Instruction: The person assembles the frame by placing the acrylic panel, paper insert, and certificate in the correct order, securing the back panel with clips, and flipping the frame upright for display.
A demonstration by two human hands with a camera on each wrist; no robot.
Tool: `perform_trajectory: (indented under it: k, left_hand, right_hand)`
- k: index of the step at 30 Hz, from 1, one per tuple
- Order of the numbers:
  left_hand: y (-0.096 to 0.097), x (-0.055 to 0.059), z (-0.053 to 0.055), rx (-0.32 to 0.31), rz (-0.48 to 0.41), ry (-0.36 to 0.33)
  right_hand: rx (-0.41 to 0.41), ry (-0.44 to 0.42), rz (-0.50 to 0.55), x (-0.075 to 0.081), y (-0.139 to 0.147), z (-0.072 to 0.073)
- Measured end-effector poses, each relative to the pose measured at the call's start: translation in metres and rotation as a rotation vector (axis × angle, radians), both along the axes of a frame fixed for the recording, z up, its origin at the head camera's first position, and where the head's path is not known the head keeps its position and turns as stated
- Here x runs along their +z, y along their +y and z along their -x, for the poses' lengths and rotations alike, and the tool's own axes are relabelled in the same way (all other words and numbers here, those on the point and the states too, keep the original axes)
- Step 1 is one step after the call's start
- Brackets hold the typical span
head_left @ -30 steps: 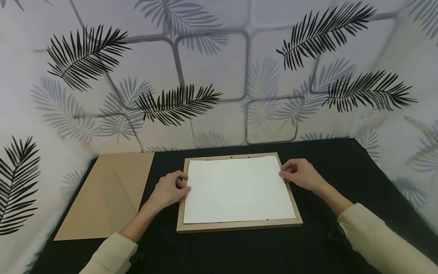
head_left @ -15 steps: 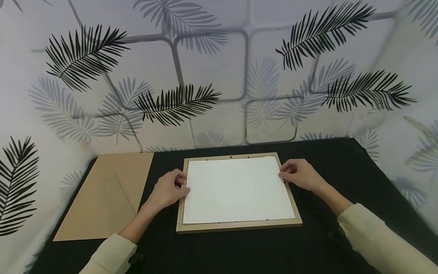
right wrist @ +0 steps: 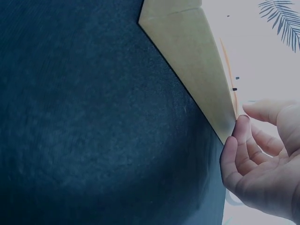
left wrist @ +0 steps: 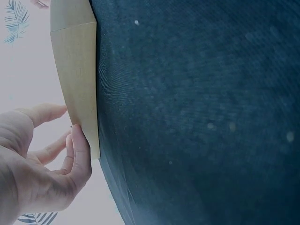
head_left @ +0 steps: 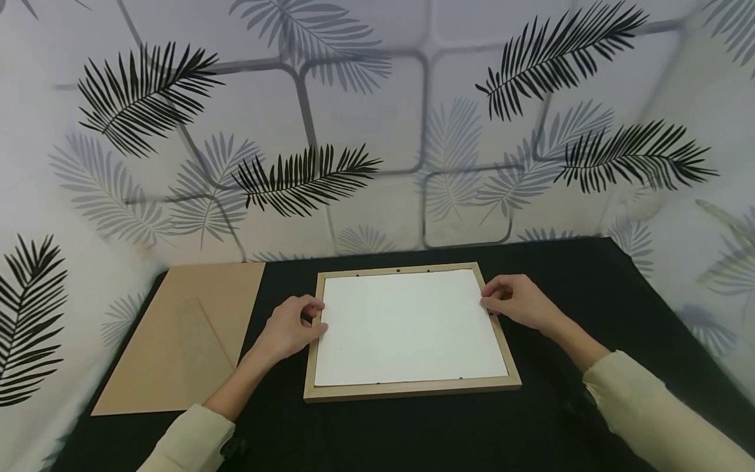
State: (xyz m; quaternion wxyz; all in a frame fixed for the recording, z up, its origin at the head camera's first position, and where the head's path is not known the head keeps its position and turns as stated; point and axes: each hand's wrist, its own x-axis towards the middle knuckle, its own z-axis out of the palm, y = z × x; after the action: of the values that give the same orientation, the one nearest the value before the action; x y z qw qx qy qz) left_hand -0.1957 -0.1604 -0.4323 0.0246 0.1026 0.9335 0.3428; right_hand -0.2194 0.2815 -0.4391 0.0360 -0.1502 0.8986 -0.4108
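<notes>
A light wooden picture frame (head_left: pixel 413 391) lies flat on the black cloth, a white sheet (head_left: pixel 409 328) inside its rails. At the left rail my left hand (head_left: pixel 290 328) grips the frame, the thumb reaching over to the sheet's edge. My left fingers (left wrist: pixel 80 150) touch the rail's outer side in the left wrist view. Opposite, my right hand (head_left: pixel 519 301) pinches at the right rail, thumb and fingertips close together beside the sheet. The right wrist view shows the right fingers (right wrist: pixel 241 131) against the rail (right wrist: pixel 197 51). What lies under the sheet is hidden.
A brown backing board (head_left: pixel 159 328) lies at the left of the black-covered table (head_left: pixel 413 432), with a faint see-through strip (head_left: pixel 203 347) on it. Behind hangs a white curtain (head_left: pixel 377 196) with a leaf print. Small dark tabs (right wrist: pixel 235 89) stick out along the frame's inner edge.
My left fingers lift slightly off the left rail and come back down to it. The sheet seems to shift a touch to the left; the right hand stays almost still.
</notes>
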Motion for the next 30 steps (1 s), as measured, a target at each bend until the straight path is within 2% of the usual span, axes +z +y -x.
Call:
perform_trajectory:
  k: [14,24,30]
  left_hand:
    - [-0.006,-0.001,-0.004,-0.067,-0.045,0.001]
    - [-0.009,-0.002,-0.004,-0.111,-0.062,-0.013]
    - [-0.009,-0.003,-0.003,-0.14,-0.065,-0.02]
  right_hand:
    - [0.069,0.01,0.032,0.001,0.005,-0.005]
    - [0.117,-0.041,0.043,0.003,0.008,-0.006]
    - [0.202,-0.018,0.021,0.003,0.011,-0.002]
